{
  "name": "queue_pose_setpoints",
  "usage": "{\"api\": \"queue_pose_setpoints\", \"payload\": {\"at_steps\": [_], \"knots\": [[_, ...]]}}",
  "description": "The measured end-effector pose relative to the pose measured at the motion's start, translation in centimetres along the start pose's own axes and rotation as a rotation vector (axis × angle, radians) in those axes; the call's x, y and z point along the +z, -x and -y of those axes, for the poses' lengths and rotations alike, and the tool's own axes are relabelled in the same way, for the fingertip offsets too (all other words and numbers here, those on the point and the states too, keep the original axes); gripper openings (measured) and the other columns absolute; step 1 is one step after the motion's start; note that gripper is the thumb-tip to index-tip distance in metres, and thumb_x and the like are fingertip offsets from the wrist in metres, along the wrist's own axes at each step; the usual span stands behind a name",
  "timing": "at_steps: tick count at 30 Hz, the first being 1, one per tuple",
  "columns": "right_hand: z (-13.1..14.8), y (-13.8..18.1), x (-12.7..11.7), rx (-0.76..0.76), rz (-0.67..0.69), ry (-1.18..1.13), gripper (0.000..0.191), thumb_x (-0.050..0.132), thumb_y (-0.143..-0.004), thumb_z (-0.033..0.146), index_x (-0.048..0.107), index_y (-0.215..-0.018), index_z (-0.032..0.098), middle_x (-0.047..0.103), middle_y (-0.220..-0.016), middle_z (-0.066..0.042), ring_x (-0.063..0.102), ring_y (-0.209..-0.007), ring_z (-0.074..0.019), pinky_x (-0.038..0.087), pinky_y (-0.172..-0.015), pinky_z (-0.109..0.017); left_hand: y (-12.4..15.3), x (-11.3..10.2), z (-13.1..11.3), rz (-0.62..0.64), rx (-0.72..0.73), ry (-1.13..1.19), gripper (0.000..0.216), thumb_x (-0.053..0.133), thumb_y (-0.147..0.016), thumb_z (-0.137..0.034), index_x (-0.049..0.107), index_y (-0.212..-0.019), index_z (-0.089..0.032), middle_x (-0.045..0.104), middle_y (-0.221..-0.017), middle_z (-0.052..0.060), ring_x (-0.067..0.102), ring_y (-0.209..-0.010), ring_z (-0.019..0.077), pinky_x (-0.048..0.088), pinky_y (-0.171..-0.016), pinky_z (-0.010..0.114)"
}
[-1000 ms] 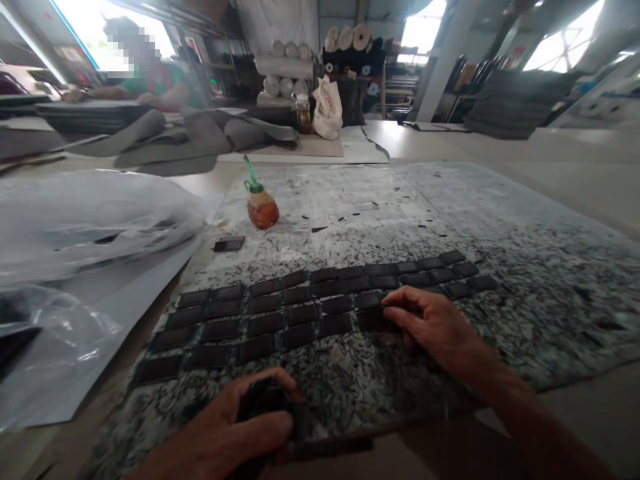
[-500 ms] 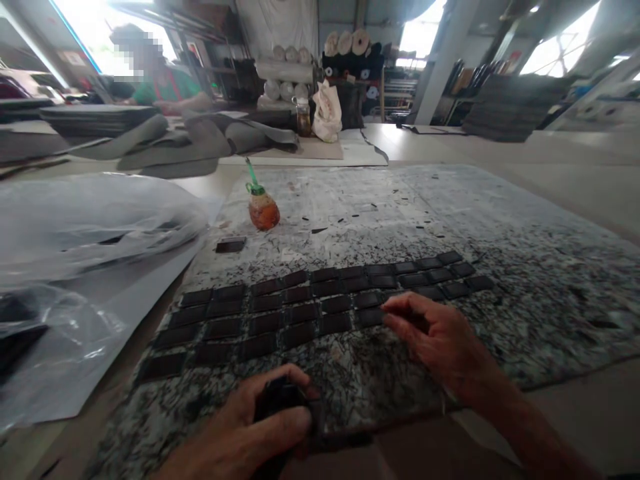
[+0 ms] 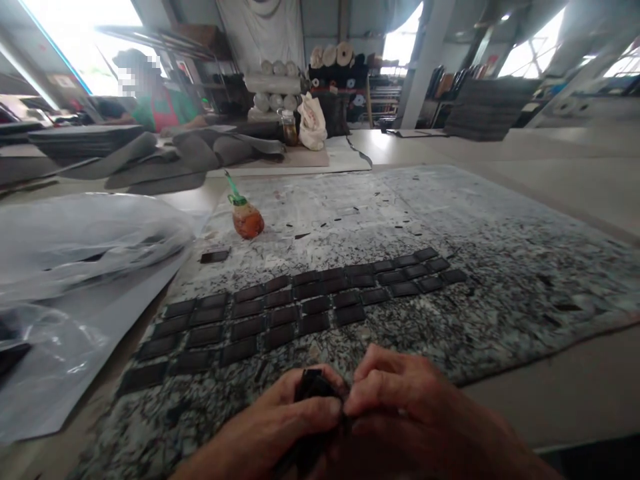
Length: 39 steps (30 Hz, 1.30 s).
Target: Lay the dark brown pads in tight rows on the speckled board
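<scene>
My left hand (image 3: 280,427) is closed around a small stack of dark rectangular pieces (image 3: 313,390) at the near edge of a speckled, scratched work mat (image 3: 450,220). Beside it, my right hand (image 3: 400,400) pinches the top of that stack with thumb and forefinger. Just beyond my hands, several rows of the same dark pieces (image 3: 300,307) lie flat on the mat, side by side. One lone dark piece (image 3: 214,256) lies apart at the mat's left edge.
A small orange bottle with a green nozzle (image 3: 246,217) stands on the mat's far left. Crumpled clear plastic bags (image 3: 75,247) cover the table to the left. Grey sheet material (image 3: 165,157) lies beyond, with another person (image 3: 160,107) seated behind. Fabric rolls (image 3: 280,83) stand at the back.
My right hand has drawn back from the laid-out rows to the stack in my left hand and now pinches its top. The view has tilted slightly.
</scene>
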State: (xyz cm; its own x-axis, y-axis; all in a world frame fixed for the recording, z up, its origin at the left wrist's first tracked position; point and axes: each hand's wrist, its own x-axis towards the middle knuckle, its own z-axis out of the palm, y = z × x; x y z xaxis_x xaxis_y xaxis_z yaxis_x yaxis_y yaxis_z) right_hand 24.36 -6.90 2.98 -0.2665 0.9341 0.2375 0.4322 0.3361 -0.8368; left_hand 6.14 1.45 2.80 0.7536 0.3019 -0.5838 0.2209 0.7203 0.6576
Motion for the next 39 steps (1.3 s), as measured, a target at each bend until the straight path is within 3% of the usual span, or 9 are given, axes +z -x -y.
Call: {"api": "queue_pose_setpoints", "payload": {"at_steps": [4,7,9,12,18,23,29,35,39], "knots": [[-0.8,0.6,-1.3,0.030,-0.200,0.046,0.007,0.058,-0.086,0.019,0.063,-0.081,0.020,0.056,-0.081,0.000,0.055,-0.075,-0.0100,0.043,-0.067,-0.017,-0.5,0.3,-0.3,-0.056,0.001,-0.076,0.027,0.068,-0.068,-0.034,0.056,-0.084,-0.015,0.059,-0.064,-0.001,0.048,-0.048,0.0065,0.034,-0.042,0.015],[-2.7,0.7,-2.9,0.304,-0.347,0.010,0.011,0.055,-0.086,0.027,0.059,-0.078,0.020,0.055,-0.065,0.002,0.053,-0.057,-0.0108,0.041,-0.053,-0.019,-0.9,0.2,-0.2,-0.075,-0.015,-0.099,0.030,0.064,-0.071,-0.040,0.054,-0.089,-0.018,0.058,-0.058,-0.003,0.041,-0.035,0.0044,0.022,-0.030,0.013],[-4.3,0.7,-3.9,0.489,-0.410,-0.012,0.014,0.055,-0.084,0.032,0.058,-0.080,0.019,0.054,-0.057,0.004,0.051,-0.047,-0.0105,0.037,-0.045,-0.020,-1.0,0.0,-0.1,-0.092,0.002,-0.088,0.031,0.064,-0.070,-0.039,0.053,-0.090,-0.018,0.058,-0.060,-0.003,0.043,-0.035,0.0039,0.023,-0.031,0.012],[-6.1,0.4,-4.8,0.584,-0.485,0.011,0.018,0.057,-0.081,0.036,0.057,-0.081,0.018,0.057,-0.057,0.004,0.055,-0.046,-0.0118,0.039,-0.046,-0.020,-1.1,-0.4,0.2,-0.081,0.008,-0.086,0.032,0.064,-0.072,-0.040,0.051,-0.092,-0.019,0.058,-0.062,-0.003,0.042,-0.035,0.0031,0.025,-0.031,0.012],[-6.7,-0.4,-4.6,0.624,-0.533,0.015,0.022,0.057,-0.079,0.038,0.058,-0.086,0.017,0.058,-0.049,0.003,0.057,-0.043,-0.0143,0.039,-0.042,-0.021,-0.9,-0.4,0.2,-0.114,-0.035,-0.048,0.035,0.064,-0.071,-0.042,0.050,-0.094,-0.020,0.057,-0.061,-0.003,0.039,-0.033,0.0022,0.023,-0.031,0.012],[-6.3,-1.0,-4.6,0.649,-0.511,0.144,0.018,0.053,-0.079,0.035,0.059,-0.082,0.018,0.055,-0.046,0.004,0.057,-0.042,-0.0139,0.040,-0.045,-0.021,-1.0,-0.2,0.0,-0.052,-0.049,-0.068,0.032,0.061,-0.072,-0.039,0.049,-0.093,-0.019,0.057,-0.057,-0.004,0.033,-0.028,0.0015,0.023,-0.029,0.014],[-5.8,-1.3,-4.7,0.657,-0.477,0.265,0.017,0.051,-0.080,0.034,0.058,-0.081,0.019,0.052,-0.046,0.006,0.054,-0.039,-0.0130,0.039,-0.045,-0.022,-1.2,-0.3,0.4,-0.092,-0.042,-0.068,0.030,0.062,-0.072,-0.035,0.050,-0.095,-0.018,0.057,-0.062,-0.003,0.035,-0.031,0.0019,0.024,-0.030,0.013],[-6.1,-1.0,-4.7,0.596,-0.504,0.361,0.016,0.052,-0.081,0.032,0.059,-0.086,0.018,0.061,-0.066,0.000,0.057,-0.053,-0.0155,0.042,-0.052,-0.026,-1.2,-0.1,0.2,-0.142,-0.007,-0.018,0.031,0.062,-0.074,-0.038,0.052,-0.096,-0.019,0.057,-0.061,-0.002,0.041,-0.037,0.0024,0.026,-0.036,0.011],[-4.2,-0.5,-3.7,0.466,-0.455,0.263,0.010,0.053,-0.083,0.025,0.060,-0.086,0.019,0.061,-0.076,0.000,0.056,-0.065,-0.0139,0.042,-0.061,-0.024,-1.3,0.6,-0.2,-0.126,-0.033,-0.037,0.035,0.063,-0.073,-0.039,0.052,-0.101,-0.020,0.059,-0.062,-0.002,0.043,-0.037,0.0042,0.027,-0.035,0.013]]}}
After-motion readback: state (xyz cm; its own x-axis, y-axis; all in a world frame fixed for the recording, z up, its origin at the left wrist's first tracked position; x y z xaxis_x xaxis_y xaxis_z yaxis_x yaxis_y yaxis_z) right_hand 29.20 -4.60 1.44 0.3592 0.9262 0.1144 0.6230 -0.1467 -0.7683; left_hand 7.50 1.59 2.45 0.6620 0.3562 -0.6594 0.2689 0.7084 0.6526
